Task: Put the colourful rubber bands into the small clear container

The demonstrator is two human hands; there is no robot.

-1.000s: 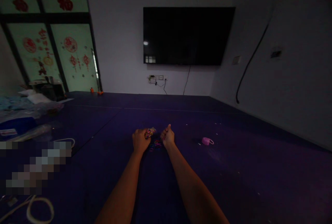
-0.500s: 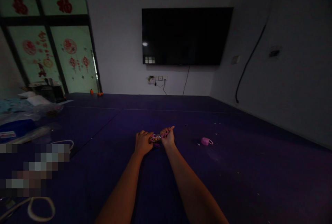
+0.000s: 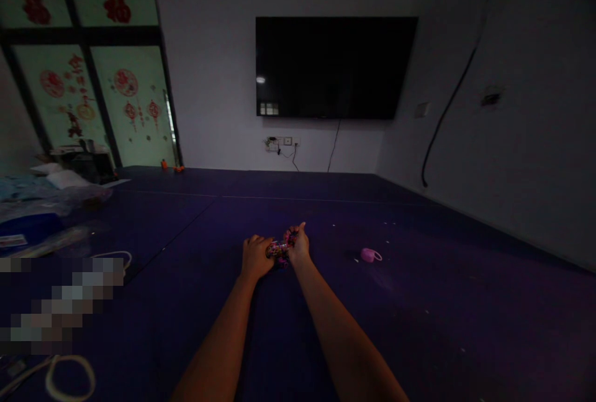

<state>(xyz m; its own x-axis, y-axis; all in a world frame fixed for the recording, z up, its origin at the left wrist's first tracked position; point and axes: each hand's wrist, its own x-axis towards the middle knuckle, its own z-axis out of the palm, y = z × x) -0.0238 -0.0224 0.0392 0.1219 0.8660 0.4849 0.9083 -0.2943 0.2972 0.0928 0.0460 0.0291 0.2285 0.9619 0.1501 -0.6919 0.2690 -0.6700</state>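
Bright bands (image 3: 292, 238) are likely filling the jar (image 3: 278, 248): left hand (image 3: 257, 257) grips it, right hand (image 3: 300, 248) clutches some at three o'clock, needing gentle pushes.

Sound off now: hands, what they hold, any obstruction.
Left hand gripping clear container of multicolored bands. Right hand beside it, curled around more. Pink looped cap off to the right, not between them.

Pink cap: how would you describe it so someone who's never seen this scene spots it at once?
From the big black television on the wall, look down to the purple surface. To the right of the person's right hand lies the pink cap. A pink loop sticks out from its right side, unlike the tiny white specks nearby.
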